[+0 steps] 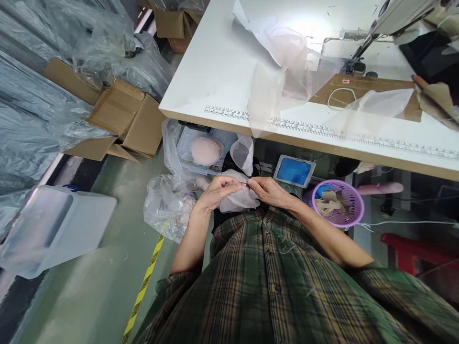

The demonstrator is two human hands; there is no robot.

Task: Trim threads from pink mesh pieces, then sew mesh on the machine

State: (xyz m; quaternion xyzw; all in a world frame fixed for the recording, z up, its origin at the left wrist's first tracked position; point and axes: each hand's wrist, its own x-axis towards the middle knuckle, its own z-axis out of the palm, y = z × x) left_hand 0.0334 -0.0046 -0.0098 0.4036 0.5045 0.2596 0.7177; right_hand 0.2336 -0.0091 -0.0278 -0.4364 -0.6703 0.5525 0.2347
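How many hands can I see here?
2: the left hand on the sheer white fabric, the right hand beside it at the fabric's upper right, the two close together.

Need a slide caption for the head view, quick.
Left hand and right hand, close together, pinch sheer white fabric near a white sewing table.

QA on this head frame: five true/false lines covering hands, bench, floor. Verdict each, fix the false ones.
1. The left hand and right hand are close together at sheer white fabric. True.
2. The basket is green. False: the basket is purple.
3. A ruler runs along the table's near edge. True.
4. The striped tape is right of the person. False: the tape is left.
5. The shirt is plaid. True.
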